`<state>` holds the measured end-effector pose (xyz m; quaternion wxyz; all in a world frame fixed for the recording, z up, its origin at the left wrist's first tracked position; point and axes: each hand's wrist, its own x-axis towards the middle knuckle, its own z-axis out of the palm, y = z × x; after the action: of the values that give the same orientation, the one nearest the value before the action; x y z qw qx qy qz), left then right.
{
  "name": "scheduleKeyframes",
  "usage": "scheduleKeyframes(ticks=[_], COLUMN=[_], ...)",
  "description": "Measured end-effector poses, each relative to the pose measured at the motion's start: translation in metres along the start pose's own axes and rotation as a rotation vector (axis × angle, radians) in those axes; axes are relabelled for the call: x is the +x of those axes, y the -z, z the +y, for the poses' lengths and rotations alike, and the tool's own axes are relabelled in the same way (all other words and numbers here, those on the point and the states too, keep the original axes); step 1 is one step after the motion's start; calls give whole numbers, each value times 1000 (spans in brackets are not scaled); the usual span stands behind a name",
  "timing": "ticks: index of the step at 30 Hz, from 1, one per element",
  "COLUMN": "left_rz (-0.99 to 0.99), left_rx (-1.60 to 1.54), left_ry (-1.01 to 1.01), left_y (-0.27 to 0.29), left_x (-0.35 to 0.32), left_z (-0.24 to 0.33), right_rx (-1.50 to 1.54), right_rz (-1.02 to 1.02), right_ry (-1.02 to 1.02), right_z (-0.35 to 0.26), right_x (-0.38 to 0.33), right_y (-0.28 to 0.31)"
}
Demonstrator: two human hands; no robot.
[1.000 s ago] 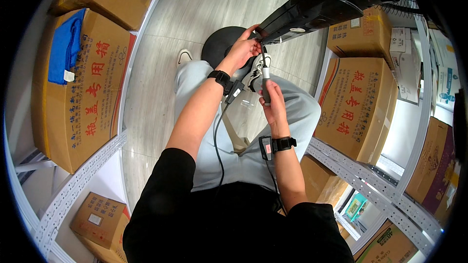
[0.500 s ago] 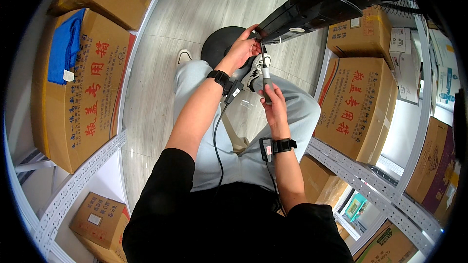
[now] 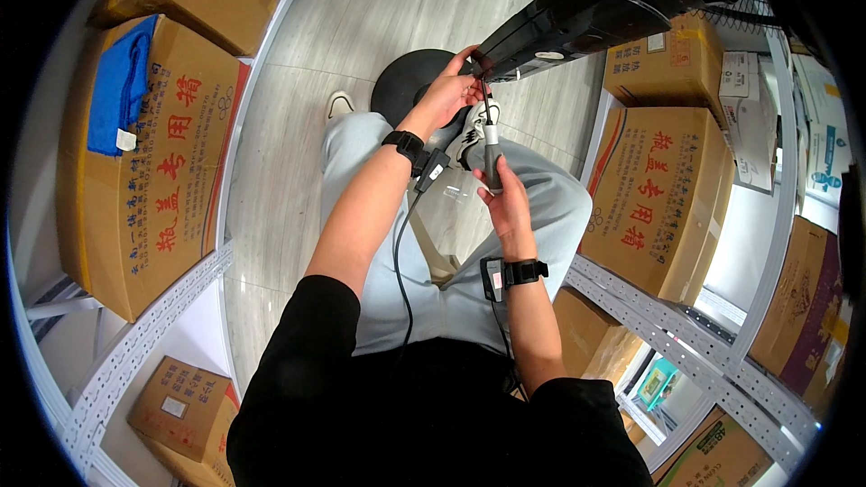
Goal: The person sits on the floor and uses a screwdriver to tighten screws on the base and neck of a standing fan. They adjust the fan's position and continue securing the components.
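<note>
Glossy black housing (image 3: 573, 22), long and column-like, slants from the upper right toward the person, its lower end above a round black base (image 3: 394, 90) on the grey floor (image 3: 298, 81). Left hand (image 3: 442, 99): fingers closed about that lower end. Right hand (image 3: 508, 198): fingers closed on the grey handle of a screwdriver (image 3: 492, 153), whose shaft runs up to the same end; whether the tip is seated cannot be told. The two hands are near each other, apart.

Obstructions noted: the left forearm and hand cover part of the base; a patterned shoe (image 3: 471, 140) lies behind the screwdriver; a black cable (image 3: 399, 252) trails from the left wrist strap (image 3: 409, 144) over the trousers. Shelving flanks both sides, bearing a large left carton (image 3: 176, 185), with a blue cloth (image 3: 122, 81) upon it, and a large right carton (image 3: 658, 198).
</note>
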<state>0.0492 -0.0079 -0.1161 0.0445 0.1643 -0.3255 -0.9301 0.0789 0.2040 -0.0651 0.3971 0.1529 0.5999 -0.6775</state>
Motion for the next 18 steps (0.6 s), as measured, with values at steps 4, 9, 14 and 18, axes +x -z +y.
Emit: scheduleKeyframes(ticks=[4,9,14,18], left_rz=[-10,-1,-9,5], left_rx=[3,14,18,23], left_ry=[-11,-19,-7,-7], left_y=[3,0,0,0], left_x=[1,-1,1,-1], left_z=[-3,-2,0,1], right_rx=[64,-22,19,61], right_rz=[-142,-25,-72,-146], right_ry=[-11,104,83,-55], right_z=[2,4,8,5], right_x=[3,-1,2,2], right_y=[8,3,8,15])
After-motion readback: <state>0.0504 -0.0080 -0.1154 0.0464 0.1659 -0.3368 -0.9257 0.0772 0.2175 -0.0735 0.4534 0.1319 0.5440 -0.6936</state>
